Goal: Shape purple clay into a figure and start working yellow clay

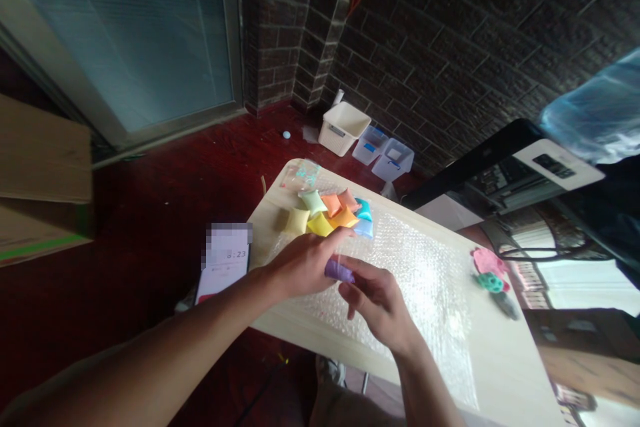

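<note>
Pillow-shaped packets [320, 224], about eight in assorted colours, sit clustered on the surface [530, 363], beside the left hand [305, 268]. One purple packet [339, 271] is apart from them, held between both hands. The right hand [381, 303] curls its fingers at one end; exactly how each hand grips is unclear. Bubble wrap [425, 280] lies spread below.

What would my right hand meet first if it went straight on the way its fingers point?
The purple packet right at the fingertips of the right hand, then probably the left hand just beyond. Depth between them is hard to judge from this single view.
</note>
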The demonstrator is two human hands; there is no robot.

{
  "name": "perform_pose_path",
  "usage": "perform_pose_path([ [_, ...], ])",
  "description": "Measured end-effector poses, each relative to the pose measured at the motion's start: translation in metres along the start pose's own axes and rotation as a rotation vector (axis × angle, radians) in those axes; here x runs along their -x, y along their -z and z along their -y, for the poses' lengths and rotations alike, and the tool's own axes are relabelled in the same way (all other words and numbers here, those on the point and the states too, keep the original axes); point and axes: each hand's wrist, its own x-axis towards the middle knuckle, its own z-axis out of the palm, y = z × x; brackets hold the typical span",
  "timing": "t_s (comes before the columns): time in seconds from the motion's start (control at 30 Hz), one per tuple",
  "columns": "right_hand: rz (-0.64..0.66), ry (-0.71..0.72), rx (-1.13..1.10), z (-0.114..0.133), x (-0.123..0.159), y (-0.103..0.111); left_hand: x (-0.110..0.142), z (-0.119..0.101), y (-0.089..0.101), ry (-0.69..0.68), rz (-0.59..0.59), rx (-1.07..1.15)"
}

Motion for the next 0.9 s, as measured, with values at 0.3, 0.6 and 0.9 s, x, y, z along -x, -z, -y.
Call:
perform_pose_path([
  [0.3,0.053,0.047,0.293,0.01,0.0,0.003,0.0,-0.003,0.002,0.074,0.093,0.042],
  [0.6,0.164,-0.231,-0.205,0.0,-0.004,-0.005,0.005,-0.003,-0.001,0.023,0.217,-0.147],
  [0.9,-0.262,-0.113,-0.178,-0.012,-0.008,0.001,-0.008,0.008,0.002,0.169,-0.079,0.324],
])
